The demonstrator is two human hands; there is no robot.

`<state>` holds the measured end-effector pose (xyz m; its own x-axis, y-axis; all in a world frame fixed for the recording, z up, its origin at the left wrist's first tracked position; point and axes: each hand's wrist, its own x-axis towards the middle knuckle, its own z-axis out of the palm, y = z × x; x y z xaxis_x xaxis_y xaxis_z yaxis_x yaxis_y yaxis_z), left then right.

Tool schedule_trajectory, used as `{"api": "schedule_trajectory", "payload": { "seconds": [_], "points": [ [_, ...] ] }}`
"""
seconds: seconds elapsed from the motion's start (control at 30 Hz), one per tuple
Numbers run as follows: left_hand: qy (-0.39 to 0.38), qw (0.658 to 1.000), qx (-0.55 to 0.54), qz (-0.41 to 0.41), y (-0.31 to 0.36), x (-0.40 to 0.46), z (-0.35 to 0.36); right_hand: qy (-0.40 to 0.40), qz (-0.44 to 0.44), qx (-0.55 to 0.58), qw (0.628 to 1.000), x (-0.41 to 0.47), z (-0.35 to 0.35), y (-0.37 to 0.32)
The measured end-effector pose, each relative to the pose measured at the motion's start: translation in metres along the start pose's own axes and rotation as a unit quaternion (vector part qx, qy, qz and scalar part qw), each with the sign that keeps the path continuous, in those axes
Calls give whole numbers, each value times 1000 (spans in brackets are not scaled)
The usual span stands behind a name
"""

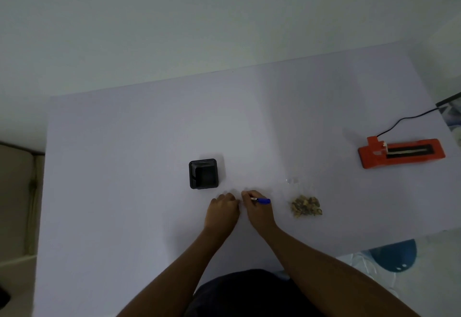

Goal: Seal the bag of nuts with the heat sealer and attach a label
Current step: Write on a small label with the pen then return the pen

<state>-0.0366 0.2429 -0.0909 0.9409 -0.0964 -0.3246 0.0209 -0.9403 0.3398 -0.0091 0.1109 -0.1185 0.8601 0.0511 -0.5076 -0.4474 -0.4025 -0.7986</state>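
Nuts in a clear plastic bag (pixel 306 204) lie on the pale tabletop (pixel 124 142), just right of the right hand (pixel 257 208), whose fingers grip a blue marker pen (pixel 262 200). Left hand (pixel 222 208) curls shut beside it; what it pinches is unclear. Orange heat sealer (pixel 401 153) sits well apart, far right, long axis crosswise, so the right hand is nearer.

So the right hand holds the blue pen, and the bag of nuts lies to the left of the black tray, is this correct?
Not quite. The head view shows the bag of nuts lying to the right of the black tray, beyond both hands. The right hand does hold the blue pen.
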Motion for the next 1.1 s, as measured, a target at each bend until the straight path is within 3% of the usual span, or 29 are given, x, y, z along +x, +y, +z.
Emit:
{"api": "schedule_trajectory", "payload": {
  "seconds": [0.13, 0.37, 0.6, 0.7, 0.87, 0.97, 1.1],
  "points": [
    [70, 990, -92, -80, -30, -20, -2, 37, 19, 3, 999, -3, -7, 0],
    [16, 973, -161, -165, -41, -43, -2, 29, 4, -19, 999, -15, -2, -24],
    [18, 958, -204, -199, -40, -38, 8, -4, 34, 84, 996, -27, 6, -52],
    [53, 901, -353, -246, -30, -36, -8, -13, 8, 103, 995, -31, 3, -70],
    [79, 722, -629, -278, -20, -38, -65, -25, -41, 147, 988, -35, -13, -114],
    [85, 686, -680, -245, -18, -41, -92, -39, -53, 161, 985, -36, -16, -133],
    [88, 678, -700, -207, -12, -41, -115, -37, -65, 162, 984, -40, -13, -150]
  ]
}}
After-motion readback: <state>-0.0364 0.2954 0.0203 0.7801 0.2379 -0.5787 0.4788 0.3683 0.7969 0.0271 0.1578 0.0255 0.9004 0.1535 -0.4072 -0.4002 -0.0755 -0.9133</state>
